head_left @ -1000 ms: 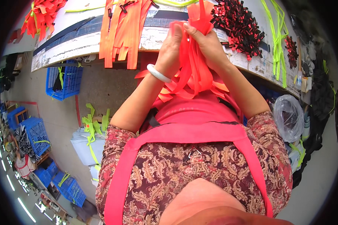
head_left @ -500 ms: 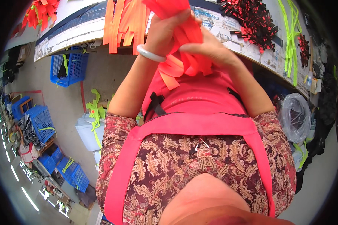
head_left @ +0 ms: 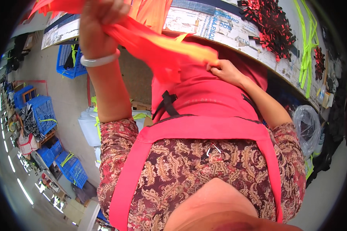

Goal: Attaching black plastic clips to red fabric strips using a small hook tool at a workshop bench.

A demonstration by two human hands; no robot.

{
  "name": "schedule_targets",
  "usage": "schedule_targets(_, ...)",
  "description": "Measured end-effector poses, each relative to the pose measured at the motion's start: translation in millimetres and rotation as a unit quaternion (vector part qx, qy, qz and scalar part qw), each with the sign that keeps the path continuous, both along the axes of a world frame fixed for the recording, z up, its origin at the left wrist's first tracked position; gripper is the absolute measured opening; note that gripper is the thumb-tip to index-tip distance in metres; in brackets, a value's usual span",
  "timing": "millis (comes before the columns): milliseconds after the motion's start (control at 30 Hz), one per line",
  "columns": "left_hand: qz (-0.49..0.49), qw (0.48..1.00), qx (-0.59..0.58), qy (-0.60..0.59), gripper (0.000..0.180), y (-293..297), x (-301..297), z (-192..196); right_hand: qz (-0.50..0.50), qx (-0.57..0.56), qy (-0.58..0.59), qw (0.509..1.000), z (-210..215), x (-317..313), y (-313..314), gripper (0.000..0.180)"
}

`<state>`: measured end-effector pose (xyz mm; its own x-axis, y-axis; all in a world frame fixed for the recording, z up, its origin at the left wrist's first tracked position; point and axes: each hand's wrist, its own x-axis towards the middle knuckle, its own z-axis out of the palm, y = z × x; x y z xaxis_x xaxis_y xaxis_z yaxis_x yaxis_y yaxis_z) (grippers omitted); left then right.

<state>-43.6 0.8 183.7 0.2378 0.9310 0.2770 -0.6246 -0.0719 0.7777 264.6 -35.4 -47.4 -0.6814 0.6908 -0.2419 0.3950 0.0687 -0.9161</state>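
A bundle of bright orange-red fabric strips (head_left: 154, 48) is stretched slantwise in front of my apron. At upper left, my left hand (head_left: 99, 27), with a pale bangle on its wrist, is closed round the bundle. More of the same red-orange fabric spreads beyond that hand at the top left. My right hand (head_left: 229, 72) pinches the lower right end of the strips, close to the table edge. Loose strip ends hang between the hands, blurred by motion. Behind the bundle, other orange strips (head_left: 150, 15) lie on the table.
The worn white table (head_left: 189, 19) runs across the top. On its right lie a heap of black-and-red pieces (head_left: 268, 29) and yellow-green strips (head_left: 306, 50). A blue crate (head_left: 71, 61) sits below the table's left part; more blue crates (head_left: 42, 111) stand farther left. A clear plastic bag (head_left: 306, 125) is at right.
My hands were close together on the bunched strips. My left hand has moved left and up, my right hand right and slightly down, and the strips are now drawn out between them.
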Motion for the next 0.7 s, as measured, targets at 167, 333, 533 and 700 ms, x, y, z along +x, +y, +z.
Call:
schedule_targets(167, -0.03, 0.967, -0.147, 0.208, 0.012, -27, 50, -66, -0.044, 0.023, 0.051, 0.997, 69, -1, 33, 0.021)
schedule_targets(333, -0.105, 0.937, -0.207, 0.263, 0.017, -45, 79, -70, -0.168, 0.076, 0.263, 0.947, 144, -16, 71, 0.038)
schedule_targets(533, -0.127, 0.922, -0.186, 0.314, 0.017, -40, 84, -60, -0.069, 0.114, 0.283, 0.95, 164, -19, 83, 0.045)
schedule_targets(700, -0.117, 0.919, -0.199, 0.32, 0.018, -39, 73, -67, -0.253, -0.017, 0.542, 0.801, 186, -26, 85, 0.009)
